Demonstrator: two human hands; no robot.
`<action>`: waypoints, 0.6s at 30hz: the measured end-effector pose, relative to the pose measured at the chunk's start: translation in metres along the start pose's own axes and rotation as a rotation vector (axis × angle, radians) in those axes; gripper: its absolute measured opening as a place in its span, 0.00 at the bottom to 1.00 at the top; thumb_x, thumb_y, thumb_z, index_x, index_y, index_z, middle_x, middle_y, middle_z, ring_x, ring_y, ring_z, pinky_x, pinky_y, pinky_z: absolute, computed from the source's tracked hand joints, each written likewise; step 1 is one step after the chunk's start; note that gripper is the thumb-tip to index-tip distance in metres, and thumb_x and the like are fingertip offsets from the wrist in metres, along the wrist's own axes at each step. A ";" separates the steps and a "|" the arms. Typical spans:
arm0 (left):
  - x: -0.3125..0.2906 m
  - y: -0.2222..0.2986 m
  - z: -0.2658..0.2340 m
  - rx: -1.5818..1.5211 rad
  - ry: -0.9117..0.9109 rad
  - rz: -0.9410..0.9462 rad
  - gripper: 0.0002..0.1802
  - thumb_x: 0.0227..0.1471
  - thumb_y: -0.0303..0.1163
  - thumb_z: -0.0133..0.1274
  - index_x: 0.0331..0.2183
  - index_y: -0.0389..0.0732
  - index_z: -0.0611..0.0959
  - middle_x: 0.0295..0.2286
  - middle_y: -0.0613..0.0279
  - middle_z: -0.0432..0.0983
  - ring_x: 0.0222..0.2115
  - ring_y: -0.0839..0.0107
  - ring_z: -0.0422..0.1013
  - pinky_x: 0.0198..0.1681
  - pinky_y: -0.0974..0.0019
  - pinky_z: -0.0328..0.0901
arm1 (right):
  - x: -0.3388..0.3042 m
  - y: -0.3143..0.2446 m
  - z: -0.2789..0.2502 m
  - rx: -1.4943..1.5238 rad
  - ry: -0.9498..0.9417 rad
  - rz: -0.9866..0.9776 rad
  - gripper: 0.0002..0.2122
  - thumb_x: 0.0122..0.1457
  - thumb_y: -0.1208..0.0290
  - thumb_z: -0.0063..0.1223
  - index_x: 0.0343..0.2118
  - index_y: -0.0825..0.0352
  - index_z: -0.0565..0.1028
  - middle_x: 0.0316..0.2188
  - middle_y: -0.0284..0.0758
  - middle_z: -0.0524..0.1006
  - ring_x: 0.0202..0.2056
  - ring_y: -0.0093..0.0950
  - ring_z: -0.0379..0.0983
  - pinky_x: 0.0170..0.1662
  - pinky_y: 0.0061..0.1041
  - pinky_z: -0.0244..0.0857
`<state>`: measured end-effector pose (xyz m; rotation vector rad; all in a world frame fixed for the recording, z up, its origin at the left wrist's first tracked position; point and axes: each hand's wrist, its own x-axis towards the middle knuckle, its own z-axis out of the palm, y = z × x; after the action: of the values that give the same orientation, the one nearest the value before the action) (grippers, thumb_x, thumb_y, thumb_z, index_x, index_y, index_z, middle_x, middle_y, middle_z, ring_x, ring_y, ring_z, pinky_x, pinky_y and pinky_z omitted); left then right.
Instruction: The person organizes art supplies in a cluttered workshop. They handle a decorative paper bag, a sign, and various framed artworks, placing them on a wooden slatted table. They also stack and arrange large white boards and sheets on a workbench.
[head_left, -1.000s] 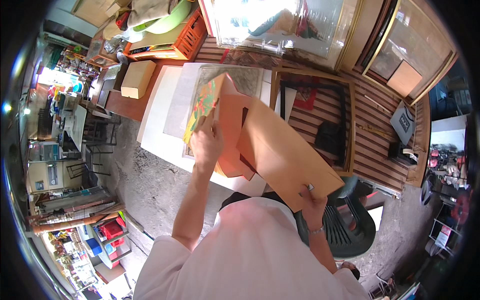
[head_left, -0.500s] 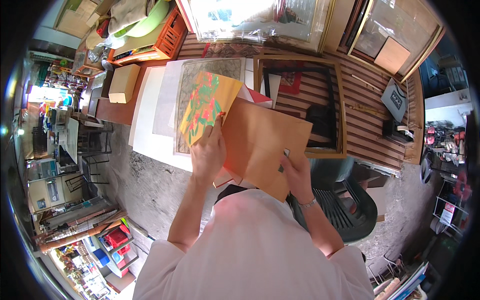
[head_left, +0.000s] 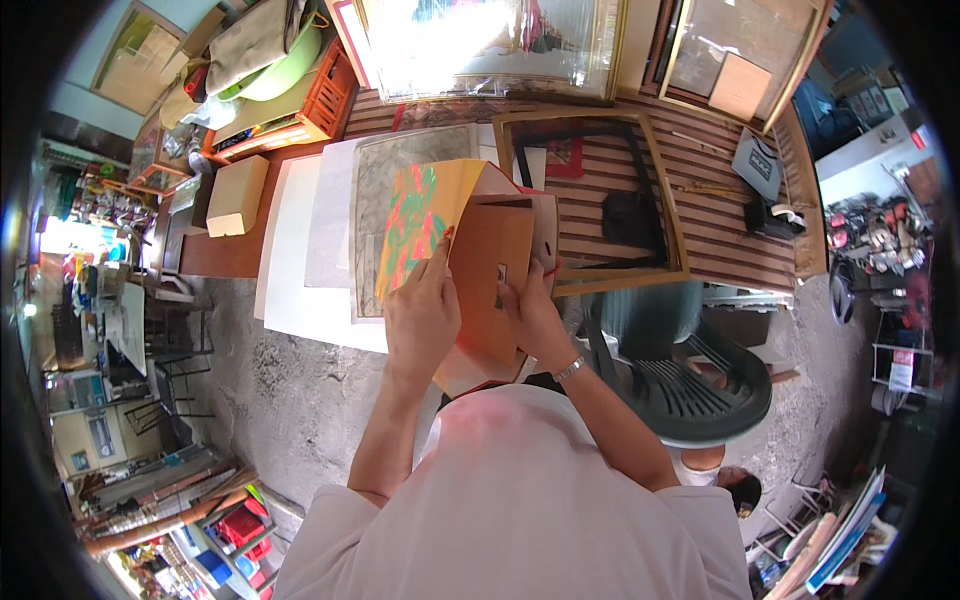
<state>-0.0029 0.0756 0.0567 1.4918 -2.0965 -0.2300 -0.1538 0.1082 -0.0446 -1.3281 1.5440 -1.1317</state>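
A folder-like piece stands open between my hands, low over the near edge of the table. Its left face is a yellow board painted with red flowers and green leaves. My left hand grips this board by its inner edge, index finger stretched along it. To the right is a plain brown board with a small fitting or slot near its edge. My right hand pinches it there, thumb in front, fingers partly hidden behind. A pale red-edged panel shows behind the brown board.
Under the work lie white sheets and a grey mottled panel. A wooden frame with a black frame rests on the slatted bench. A dark green plastic chair stands at right, a cardboard box and orange crate at left.
My right hand has moved left and up, swinging the brown board inward so it now stands steeper. The pale red-edged panel shows more. My left hand keeps its hold on the painted board.
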 end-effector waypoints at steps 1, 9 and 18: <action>-0.005 -0.002 -0.007 -0.019 -0.001 0.018 0.22 0.54 0.22 0.48 0.52 0.35 0.77 0.26 0.55 0.76 0.17 0.60 0.73 0.21 0.61 0.68 | -0.004 -0.006 0.000 -0.032 -0.039 0.077 0.13 0.67 0.70 0.44 0.49 0.72 0.63 0.43 0.51 0.74 0.44 0.48 0.73 0.44 0.39 0.66; -0.053 0.016 -0.065 -0.309 -0.100 0.150 0.24 0.53 0.22 0.50 0.53 0.33 0.75 0.27 0.55 0.76 0.18 0.59 0.72 0.22 0.61 0.66 | -0.073 -0.063 0.023 -0.043 0.312 0.002 0.12 0.65 0.73 0.45 0.47 0.73 0.62 0.38 0.52 0.75 0.38 0.48 0.74 0.39 0.39 0.65; -0.115 0.082 -0.094 -0.651 -0.266 0.400 0.22 0.60 0.24 0.48 0.54 0.25 0.71 0.32 0.48 0.80 0.26 0.71 0.74 0.28 0.68 0.67 | -0.216 -0.103 -0.026 -0.255 0.714 -0.042 0.16 0.62 0.76 0.49 0.50 0.74 0.60 0.33 0.51 0.73 0.32 0.50 0.73 0.36 0.43 0.66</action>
<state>0.0061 0.2273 0.1318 0.6752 -2.1653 -0.8928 -0.1190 0.3204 0.0646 -1.1742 2.2360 -1.5836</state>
